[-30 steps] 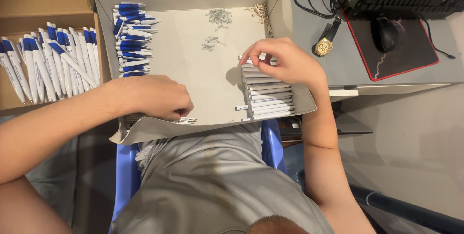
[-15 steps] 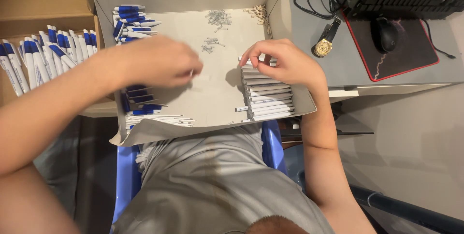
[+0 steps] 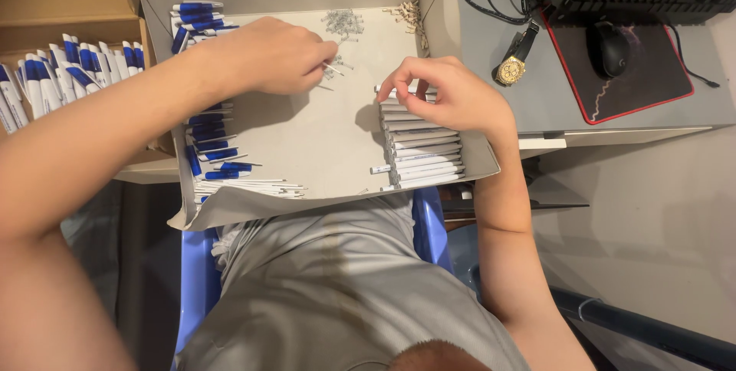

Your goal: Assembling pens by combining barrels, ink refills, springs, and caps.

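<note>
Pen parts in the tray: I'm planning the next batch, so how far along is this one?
Done: a box of blue-and-white pens stands beside the tray. In hand: the left hand pinches a small part near the springs; the right hand rests on the white barrels. Left: that stack, plus blue pieces and thin refills.

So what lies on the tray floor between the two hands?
In the head view, mostly bare tray floor separates the left hand from the right hand; only a few small springs lie by the left fingertips.
</note>
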